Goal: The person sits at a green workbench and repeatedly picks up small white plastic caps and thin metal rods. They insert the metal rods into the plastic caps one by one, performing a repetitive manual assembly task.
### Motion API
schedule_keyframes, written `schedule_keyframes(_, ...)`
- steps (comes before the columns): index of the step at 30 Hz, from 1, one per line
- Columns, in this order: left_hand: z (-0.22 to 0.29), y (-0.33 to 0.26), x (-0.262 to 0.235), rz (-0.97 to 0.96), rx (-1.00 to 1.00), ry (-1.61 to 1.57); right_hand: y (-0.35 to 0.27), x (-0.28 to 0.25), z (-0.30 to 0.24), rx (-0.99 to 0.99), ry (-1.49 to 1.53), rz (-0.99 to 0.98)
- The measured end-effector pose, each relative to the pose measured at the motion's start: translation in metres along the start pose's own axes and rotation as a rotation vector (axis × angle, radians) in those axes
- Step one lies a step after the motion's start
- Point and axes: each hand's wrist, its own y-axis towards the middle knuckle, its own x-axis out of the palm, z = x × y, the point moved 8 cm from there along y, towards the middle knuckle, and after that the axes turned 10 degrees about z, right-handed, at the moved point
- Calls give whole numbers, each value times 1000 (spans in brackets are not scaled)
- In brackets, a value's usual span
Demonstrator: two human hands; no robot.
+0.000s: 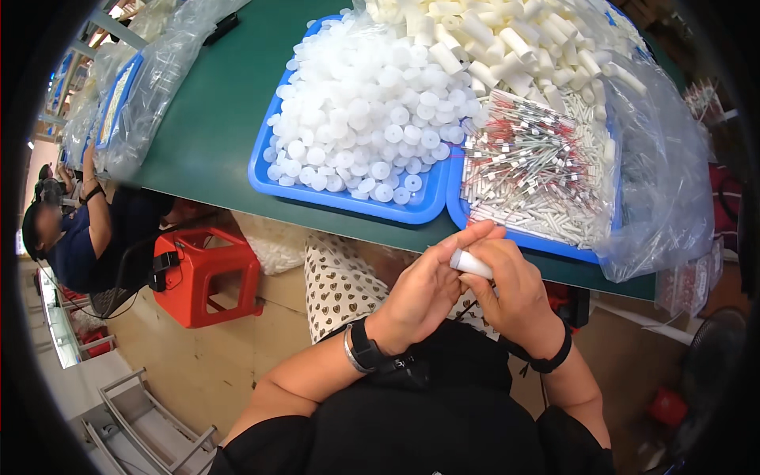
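Faces a green table (206, 158), stretched across the upper part of the view. Has on it, side by side at the near edge, a left tray (332, 199) and a right tray (522, 240), both blue. Carries in the left tray a high heap of translucent white discs (364, 119), many with a small central hole. Carries in the right tray many thin white parts (538, 150) with red and dark wires, with a pile of cream-white tubes (514, 39) behind and partly over them. Has a clear plastic bag (657, 174) draped beside the right tray, and a red stool (210, 273) on the floor to the left.

Brings left hand (419, 297) and right hand (514, 293) together just in front of the right tray, below its near rim. Holds between them a white cylinder (473, 264), tilted, with its capped end toward the left palm and its other end inside the right grip. Pinches it with the right thumb underneath and the right fingers curled over the top. Cups the left hand around the capped end, palm partly open; cannot tell of any firm pinch there.
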Motion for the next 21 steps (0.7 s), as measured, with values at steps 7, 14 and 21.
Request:
schedule_keyframes(7, -13, -5, -1, -47, 7, -240, -4, 12, -10, 12, -102, 40)
schedule_keyframes(14, -14, -4, -7, -108, 44, -306, -3, 16, -18, 18, -138, 15)
schedule_keyframes(21, 3, -5, -8, -47, 10, -175, -1, 21, -11, 125, -24, 28)
